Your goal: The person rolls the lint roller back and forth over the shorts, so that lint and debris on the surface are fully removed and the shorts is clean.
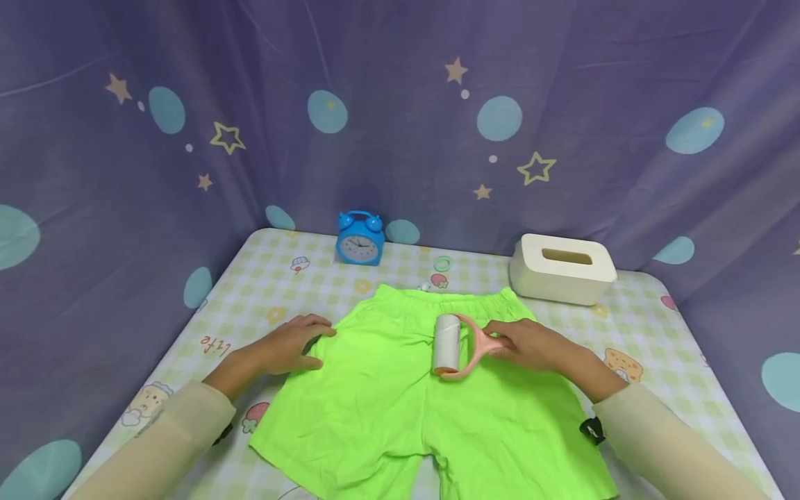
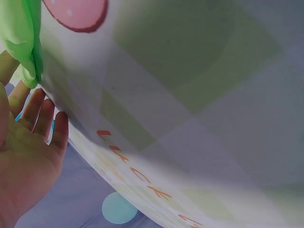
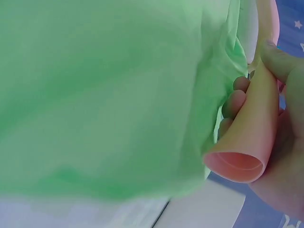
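Neon green shorts point(image 1: 375, 396) lie spread on the table, waistband at the far side. My right hand point(image 1: 531, 344) grips the pink handle of a lint roller point(image 1: 446, 344), whose white roll lies against the shorts just below the waistband. In the right wrist view the fingers and thumb wrap round the hollow-ended handle point(image 3: 254, 123). At the left edge of the shorts, my left hand point(image 1: 287, 345) rests with its fingers spread on the fabric. The left wrist view shows that hand point(image 2: 33, 152) with loosely extended fingers beside a green fold point(image 2: 23, 42).
A blue alarm clock point(image 1: 360, 239) stands at the table's back edge. Back right is a cream tissue box point(image 1: 562, 271), and a small green ring point(image 1: 442, 264) lies between them. A checked cloth point(image 1: 250, 333) covers the table; purple curtains point(image 1: 400, 160) hang around it.
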`<move>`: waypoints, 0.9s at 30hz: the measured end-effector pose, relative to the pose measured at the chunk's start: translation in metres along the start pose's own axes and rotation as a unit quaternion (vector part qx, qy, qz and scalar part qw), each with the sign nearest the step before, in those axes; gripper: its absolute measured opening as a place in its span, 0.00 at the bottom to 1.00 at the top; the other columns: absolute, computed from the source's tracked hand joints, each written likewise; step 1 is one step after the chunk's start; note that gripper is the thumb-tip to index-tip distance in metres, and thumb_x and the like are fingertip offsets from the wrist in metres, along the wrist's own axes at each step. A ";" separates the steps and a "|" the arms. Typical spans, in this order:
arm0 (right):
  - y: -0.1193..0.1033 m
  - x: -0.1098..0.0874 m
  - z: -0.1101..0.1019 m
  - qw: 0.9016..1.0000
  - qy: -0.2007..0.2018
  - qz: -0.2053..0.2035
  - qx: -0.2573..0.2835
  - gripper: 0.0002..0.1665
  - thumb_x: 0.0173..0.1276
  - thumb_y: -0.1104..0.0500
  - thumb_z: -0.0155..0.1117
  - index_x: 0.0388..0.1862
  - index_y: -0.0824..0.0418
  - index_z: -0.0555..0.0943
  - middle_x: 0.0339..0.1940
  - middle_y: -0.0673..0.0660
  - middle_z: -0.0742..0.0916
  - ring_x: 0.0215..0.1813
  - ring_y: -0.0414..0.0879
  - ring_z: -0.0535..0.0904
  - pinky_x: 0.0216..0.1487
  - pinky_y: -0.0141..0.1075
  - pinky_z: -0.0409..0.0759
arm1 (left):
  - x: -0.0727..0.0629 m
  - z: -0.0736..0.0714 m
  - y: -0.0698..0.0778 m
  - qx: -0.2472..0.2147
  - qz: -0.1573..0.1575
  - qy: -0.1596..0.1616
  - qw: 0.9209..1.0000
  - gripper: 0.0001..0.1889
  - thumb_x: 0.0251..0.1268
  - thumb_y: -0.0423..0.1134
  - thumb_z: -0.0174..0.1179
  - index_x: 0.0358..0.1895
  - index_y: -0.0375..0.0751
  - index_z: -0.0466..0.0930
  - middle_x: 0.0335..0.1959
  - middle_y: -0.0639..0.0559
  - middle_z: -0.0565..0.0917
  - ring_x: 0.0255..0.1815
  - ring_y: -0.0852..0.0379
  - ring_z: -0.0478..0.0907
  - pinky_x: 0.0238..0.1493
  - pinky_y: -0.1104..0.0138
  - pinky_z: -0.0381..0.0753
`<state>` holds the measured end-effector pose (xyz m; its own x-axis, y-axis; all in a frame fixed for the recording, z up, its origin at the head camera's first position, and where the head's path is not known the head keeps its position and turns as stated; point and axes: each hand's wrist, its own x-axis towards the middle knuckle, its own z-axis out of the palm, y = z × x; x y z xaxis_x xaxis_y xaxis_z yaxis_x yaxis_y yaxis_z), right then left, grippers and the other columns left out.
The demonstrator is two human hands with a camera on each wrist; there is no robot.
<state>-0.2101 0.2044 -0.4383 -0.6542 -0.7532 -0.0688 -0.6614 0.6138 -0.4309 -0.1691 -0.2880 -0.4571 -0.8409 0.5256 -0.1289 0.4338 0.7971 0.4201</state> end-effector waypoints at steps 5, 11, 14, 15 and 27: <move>0.010 -0.018 -0.005 1.000 0.006 0.001 -0.014 0.19 0.76 0.48 0.63 0.60 0.56 0.80 0.16 0.38 0.67 0.18 0.29 0.58 0.25 0.27 0.63 | 0.000 -0.001 0.001 0.002 0.002 0.001 1.000 0.31 0.65 0.44 0.70 0.69 0.40 0.74 0.70 0.39 0.73 0.70 0.36 0.69 0.65 0.40 0.72; 0.022 -0.037 -0.010 1.000 0.018 0.001 -0.011 0.15 0.75 0.49 0.64 0.55 0.54 0.81 0.17 0.36 0.66 0.19 0.28 0.58 0.25 0.26 0.64 | 0.002 -0.002 0.001 0.003 0.002 0.000 1.000 0.32 0.64 0.46 0.71 0.69 0.41 0.74 0.70 0.40 0.72 0.70 0.36 0.69 0.66 0.40 0.71; 0.027 -0.048 -0.014 1.000 0.024 -0.001 -0.011 0.13 0.74 0.50 0.65 0.53 0.51 0.80 0.18 0.36 0.67 0.20 0.28 0.59 0.26 0.27 0.63 | 0.002 -0.002 0.000 -0.002 -0.001 -0.001 1.000 0.32 0.65 0.46 0.70 0.70 0.41 0.74 0.70 0.40 0.72 0.71 0.35 0.68 0.66 0.40 0.71; 0.028 -0.051 -0.015 1.000 0.025 0.000 -0.011 0.12 0.74 0.50 0.65 0.52 0.50 0.80 0.19 0.36 0.67 0.21 0.28 0.59 0.26 0.27 0.64 | 0.002 -0.002 0.000 -0.004 -0.002 -0.002 1.000 0.31 0.65 0.46 0.70 0.70 0.41 0.74 0.71 0.40 0.72 0.71 0.35 0.68 0.66 0.39 0.71; 0.045 -0.096 -0.029 0.999 0.031 0.024 -0.008 0.10 0.74 0.51 0.65 0.52 0.45 0.78 0.20 0.34 0.69 0.21 0.26 0.61 0.26 0.27 0.64 | 0.000 -0.001 0.001 -0.010 -0.004 -0.003 1.000 0.31 0.65 0.47 0.70 0.70 0.42 0.74 0.71 0.40 0.71 0.71 0.36 0.68 0.66 0.40 0.72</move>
<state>-0.1879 0.3113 -0.4249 -0.7070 -0.7065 -0.0327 -0.6340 0.6535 -0.4134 -0.1690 -0.2875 -0.4562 -0.8419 0.5216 -0.1384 0.4205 0.7948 0.4376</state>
